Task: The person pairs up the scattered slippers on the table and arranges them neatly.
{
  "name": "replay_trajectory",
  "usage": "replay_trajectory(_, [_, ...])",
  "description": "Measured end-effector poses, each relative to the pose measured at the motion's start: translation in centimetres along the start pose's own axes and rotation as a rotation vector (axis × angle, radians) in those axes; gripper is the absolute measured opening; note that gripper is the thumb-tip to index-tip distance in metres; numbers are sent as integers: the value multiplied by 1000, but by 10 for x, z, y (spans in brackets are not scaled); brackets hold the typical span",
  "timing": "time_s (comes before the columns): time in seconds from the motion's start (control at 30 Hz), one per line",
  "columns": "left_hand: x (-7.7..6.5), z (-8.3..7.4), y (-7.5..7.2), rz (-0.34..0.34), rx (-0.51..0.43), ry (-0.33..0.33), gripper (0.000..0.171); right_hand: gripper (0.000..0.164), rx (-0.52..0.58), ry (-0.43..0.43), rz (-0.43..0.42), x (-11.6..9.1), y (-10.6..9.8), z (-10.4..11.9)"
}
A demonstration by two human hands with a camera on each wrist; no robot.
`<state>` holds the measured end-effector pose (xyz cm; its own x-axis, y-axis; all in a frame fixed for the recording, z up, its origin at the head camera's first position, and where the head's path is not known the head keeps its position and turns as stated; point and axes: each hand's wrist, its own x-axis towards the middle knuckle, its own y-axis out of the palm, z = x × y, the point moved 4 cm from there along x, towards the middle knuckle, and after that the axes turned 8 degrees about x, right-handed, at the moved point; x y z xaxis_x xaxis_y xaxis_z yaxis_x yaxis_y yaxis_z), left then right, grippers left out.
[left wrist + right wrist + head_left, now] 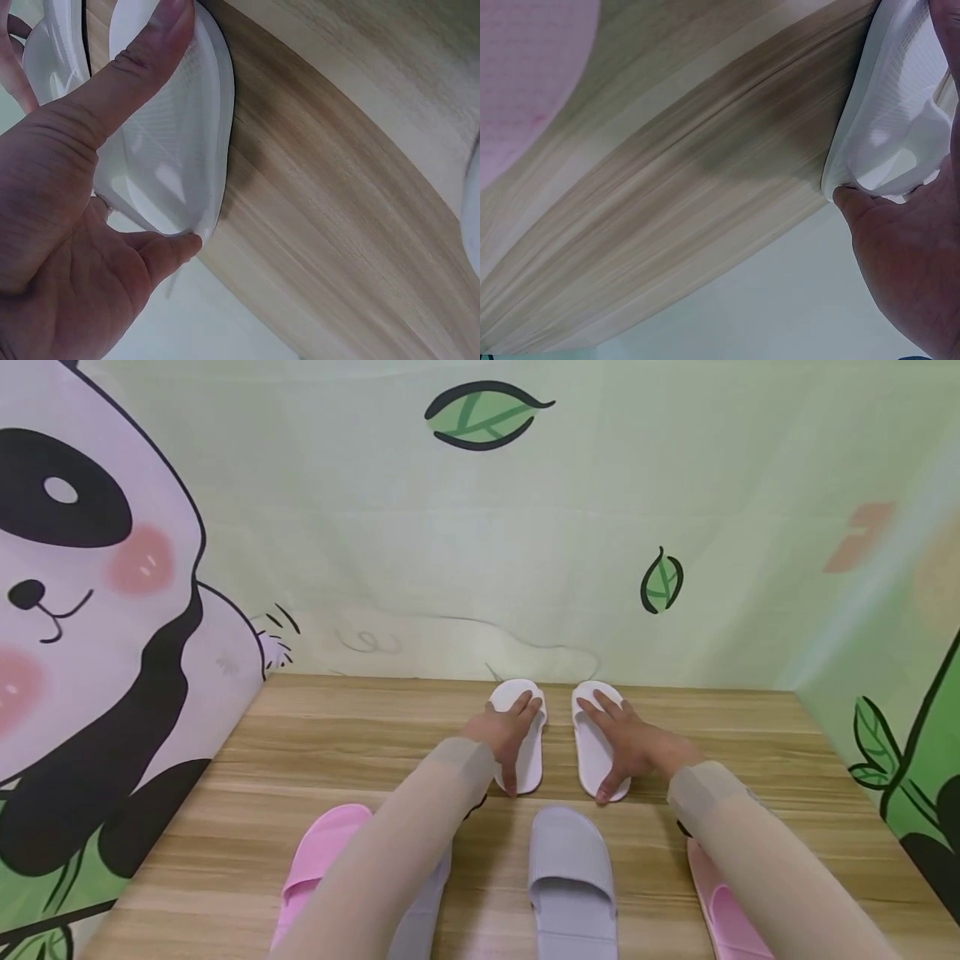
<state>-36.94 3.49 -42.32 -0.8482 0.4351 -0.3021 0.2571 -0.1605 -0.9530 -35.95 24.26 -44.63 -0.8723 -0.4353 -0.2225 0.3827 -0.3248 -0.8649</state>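
Two white slippers lie side by side against the back wall, toes toward it. My left hand [506,731] is splayed over the left white slipper [532,752], its fingers at the front strap and thumb down by the heel. A fingertip of that hand touches the toe edge in the left wrist view, while the thumb [127,82] crosses above the insole. Similarly spread, my right hand [626,739] rests on the right white slipper [588,747], thumb at the heel. One finger meets the toe edge [838,180] in the right wrist view; the rest is mostly cut off.
Nearer me stand a pink slipper [326,852] and a grey slipper [423,910] at left, partly behind my sleeve. Another grey slipper [573,893] is at centre, another pink slipper [720,910] at right. Panda-printed walls enclose the wood-grain floor [360,718].
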Motion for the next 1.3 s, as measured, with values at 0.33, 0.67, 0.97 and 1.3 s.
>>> replay_trajectory(0.33, [8, -1, 0, -5, -4, 9, 147, 151, -13, -7, 10, 7, 3, 3])
replay_trajectory(0.67, [6, -4, -1, -15, -14, 23, 145, 153, -37, -11, 14, 16, 6, 2])
replay_trajectory(0.97, [6, -7, -3, -20, -2, 17, 145, 152, -47, -21, 19, 20, 7, 6])
replay_trajectory(1.3, [9, -9, -3, -14, 1, 17, 145, 152, -46, -32, 33, 20, 7, 9])
